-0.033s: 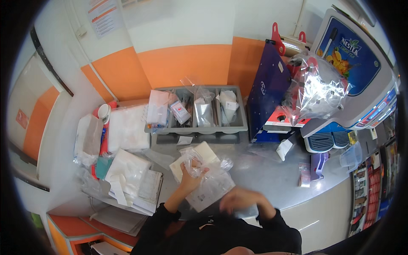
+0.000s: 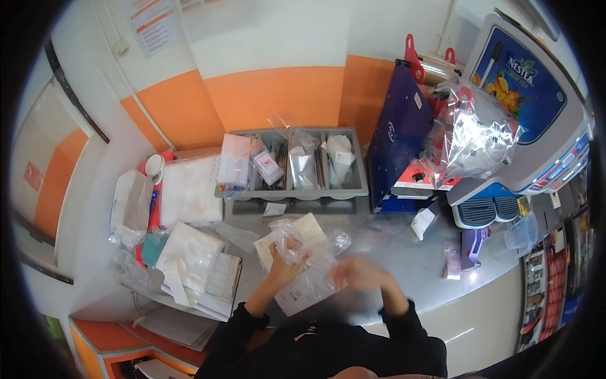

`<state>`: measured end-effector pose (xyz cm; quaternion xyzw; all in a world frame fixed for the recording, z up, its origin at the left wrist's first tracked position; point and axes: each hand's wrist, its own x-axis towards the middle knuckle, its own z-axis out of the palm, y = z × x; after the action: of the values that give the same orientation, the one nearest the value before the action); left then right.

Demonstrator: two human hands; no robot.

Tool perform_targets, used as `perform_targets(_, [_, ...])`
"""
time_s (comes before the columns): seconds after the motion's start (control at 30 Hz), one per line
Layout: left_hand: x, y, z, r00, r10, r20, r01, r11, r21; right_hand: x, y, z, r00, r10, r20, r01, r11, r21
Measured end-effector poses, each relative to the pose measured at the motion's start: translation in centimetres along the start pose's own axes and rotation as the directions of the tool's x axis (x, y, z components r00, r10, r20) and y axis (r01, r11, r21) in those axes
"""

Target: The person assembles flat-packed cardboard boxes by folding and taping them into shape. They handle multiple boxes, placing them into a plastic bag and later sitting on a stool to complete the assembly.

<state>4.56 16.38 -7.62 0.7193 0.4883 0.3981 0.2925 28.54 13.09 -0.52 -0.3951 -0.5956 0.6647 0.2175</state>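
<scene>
My left hand (image 2: 285,264) is closed on the bunched top of a clear plastic bag (image 2: 310,281), over the near middle of the metal counter. The bag's lower part lies toward me and a white printed piece shows through it. Under and behind the bag is a cream-coloured flat pad or stack of sheets (image 2: 310,228), partly covered by the plastic. My right hand (image 2: 361,273) is at the bag's right edge, smeared by motion. Its fingers do not show clearly, so whether it touches the plastic cannot be made out.
A grey divided tray (image 2: 361,189) with packets and cutlery stands behind. Stacks of white bags (image 2: 189,189) and papers (image 2: 222,278) fill the left. To the right are a blue machine (image 2: 401,120), a drink dispenser (image 2: 475,215), a crumpled tissue (image 2: 421,222) and a purple stapler-like thing (image 2: 473,243).
My right hand has moved up and slightly right, to the bag's right edge. The bag's lower right part has pulled in and shifted; my left hand keeps its grip.
</scene>
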Motion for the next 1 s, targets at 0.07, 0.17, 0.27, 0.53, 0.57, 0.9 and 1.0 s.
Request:
perform_targets(0.07, [0.0, -0.2, 0.4, 0.996, 0.053, 0.078, -0.041, 0.99, -0.138, 8.1, -0.2, -6.4, 0.772, -0.453, -0.446, 0.301, 0.879, -0.37])
perform_targets(0.17, [1.0, 1.1, -1.1, 0.868, 0.022, 0.497, 0.054, 0.989, -0.137, 19.0, 4.0, -16.6, 0.64, -0.257, -0.724, -0.222, 0.84, -0.495])
perform_targets(0.27, [-0.7, -1.6, -0.7, 0.868, 0.184, 0.461, -0.206, 0.978, -0.002, 24.6, 4.3, -17.5, 0.574, 0.002, -0.819, -0.588, 0.698, -0.41])
perform_targets(0.53, [-1.3, -1.3, -0.4, 0.861, 0.105, 0.498, -0.149, 0.988, 0.049, 24.0, 3.1, -17.8, 0.577, 0.128, -0.807, -0.668, 0.643, -0.375])
perform_targets(0.57, [-0.8, -0.8, -0.4, 0.897, 0.181, 0.403, -0.229, 0.971, 0.073, 23.9, 3.1, -18.1, 0.615, 0.137, -0.777, -0.661, 0.626, -0.413])
perform_targets(0.9, [-0.7, -0.2, 0.6, 0.967, 0.254, 0.023, -0.255, 0.962, 0.092, 24.8, 4.1, -18.8, 0.627, 0.183, -0.757, -0.634, 0.685, -0.359])
perform_targets(1.0, [-0.9, -0.1, 0.6, 0.974, 0.22, 0.049, -0.224, 0.97, 0.097, 25.3, 3.7, -18.0, 0.532, 0.144, -0.835, -0.666, 0.68, -0.307])
